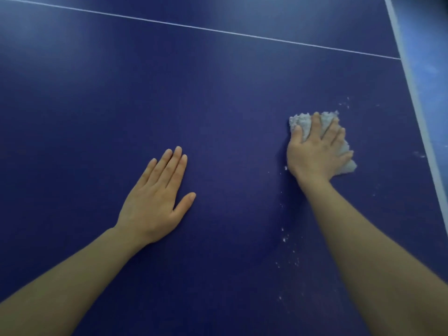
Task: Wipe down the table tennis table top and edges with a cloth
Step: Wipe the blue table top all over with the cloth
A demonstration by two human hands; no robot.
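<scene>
Obs., head view, single frame.

Table top (218, 98): dark blue, fills nearly whole view. Thin white centre line (194, 26) seen running across upper part; white edge band (412, 93) seen down the right side, floor (426, 44) beyond it.

Cloth (303, 122): small, pale grey-white, crumpled/fluffy. Located on table top, right side, near edge band but not touching it. Pinned beneath right hand (317, 151).

R hand: laid palm-down over cloth, fingers spread and bent a little over the wad, thumb tucked round its left side. Cloth judged pressed and lightly grasped, not clenched tight. Parts of cloth seen sticking out ahead of fingertips and at lower right of the hand.

L hand (157, 197): flat on bare table top, well apart from cloth, fingers straight and together, thumb out. Nothing held; prob. used as a brace.

Debris: white specks/crumbs (288, 258) noted scattered below and left of R hand alongside the forearm, a few more (345, 104) beyond cloth and near edge band (420, 155). Source cannot be told (lint from cloth or dirt).

Progress (judgement): wiping of top underway, R-side zone only. Specks not yet cleared. No wet streaks visible, so wiped vs unwiped area cannot be told. Edges appear not yet done. Task est. early-to-mid; most of top plus all edges left.
</scene>
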